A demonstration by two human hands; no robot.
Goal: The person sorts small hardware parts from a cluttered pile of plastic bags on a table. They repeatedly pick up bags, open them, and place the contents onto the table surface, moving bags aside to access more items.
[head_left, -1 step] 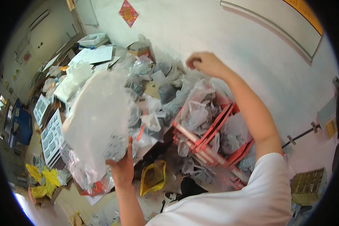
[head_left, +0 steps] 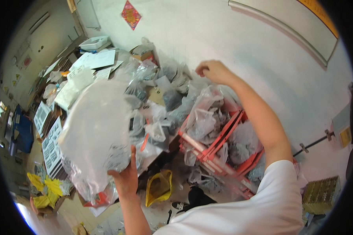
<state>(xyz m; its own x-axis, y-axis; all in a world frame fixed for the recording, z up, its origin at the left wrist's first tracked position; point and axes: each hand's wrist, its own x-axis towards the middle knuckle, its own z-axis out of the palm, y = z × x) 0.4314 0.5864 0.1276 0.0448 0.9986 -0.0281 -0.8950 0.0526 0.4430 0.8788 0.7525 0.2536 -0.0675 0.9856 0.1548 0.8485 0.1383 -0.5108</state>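
Note:
My left hand (head_left: 125, 177) grips a large translucent plastic bag (head_left: 96, 125) from below. Its thumb and fingers press around a lump of small grey pieces (head_left: 119, 157) in the bag's lower corner. The upper part of the bag stands puffed out and tilts to the left, over the piled table. High on the right, in front of the white wall, my right hand (head_left: 216, 72) is raised with its fingers curled together. Whatever may lie between those fingertips is hidden. Below that hand, clear bags of grey parts (head_left: 204, 122) lie in red crates (head_left: 211, 150).
Several bagged parts (head_left: 172, 98) and a cardboard box (head_left: 144, 53) crowd the table's back. Printed sheets (head_left: 51, 147) lean at left. A yellow bag (head_left: 159, 187) gapes on the floor beside my shoe (head_left: 179, 205). More yellow bags (head_left: 47, 190) lie lower left.
The bag in my left hand has shifted slightly left and down. My right hand sits a little lower, its fingers still curled. The whole view has tilted slightly.

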